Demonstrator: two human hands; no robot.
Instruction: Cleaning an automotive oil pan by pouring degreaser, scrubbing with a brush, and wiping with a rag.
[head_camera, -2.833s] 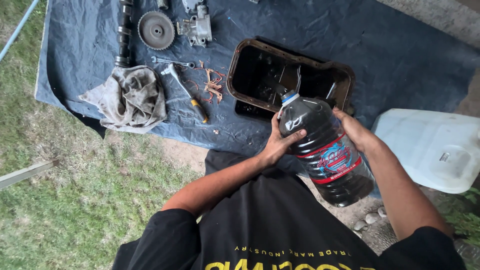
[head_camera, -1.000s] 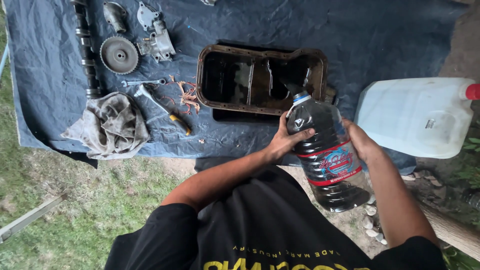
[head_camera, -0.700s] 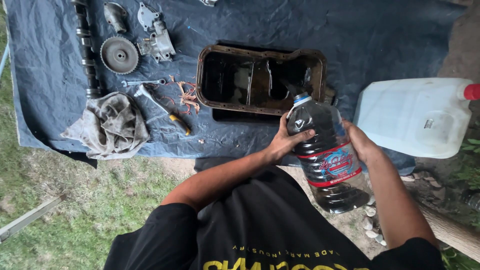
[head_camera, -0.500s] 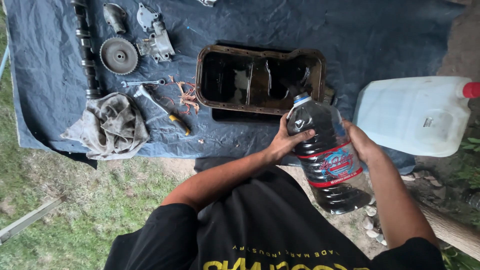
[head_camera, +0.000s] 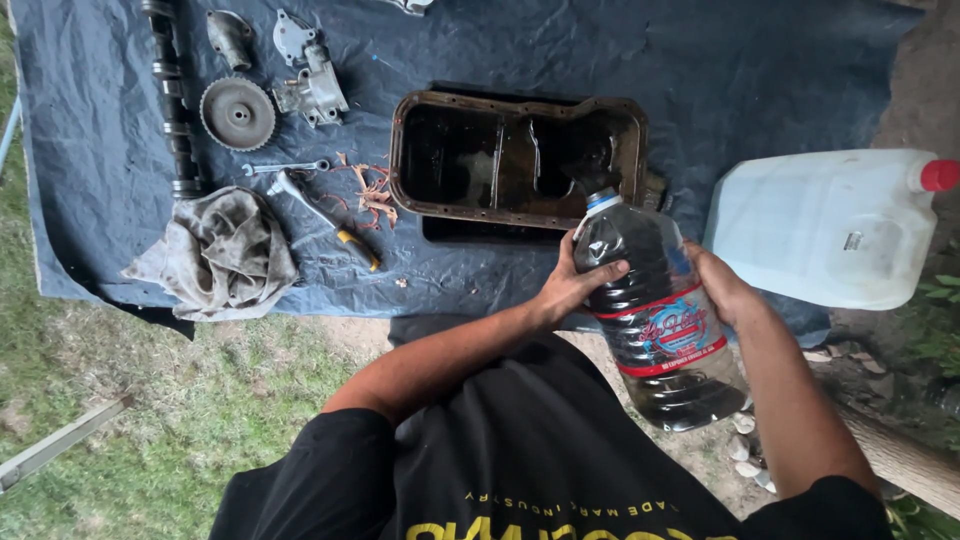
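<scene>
Both hands, left hand (head_camera: 570, 285) and right hand (head_camera: 722, 290), grasp a large dark-filled bottle (head_camera: 655, 315) at frame centre-right, its mouth apparently tipped over the rusty pan (head_camera: 515, 160).

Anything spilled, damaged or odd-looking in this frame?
No spill shows. The odd part is the clear plastic bottle, held tilted in the left hand and right hand: it holds dark liquid, its mouth over the rusty metal pan. A dirty rag lies crumpled on the blue tarp.
</scene>
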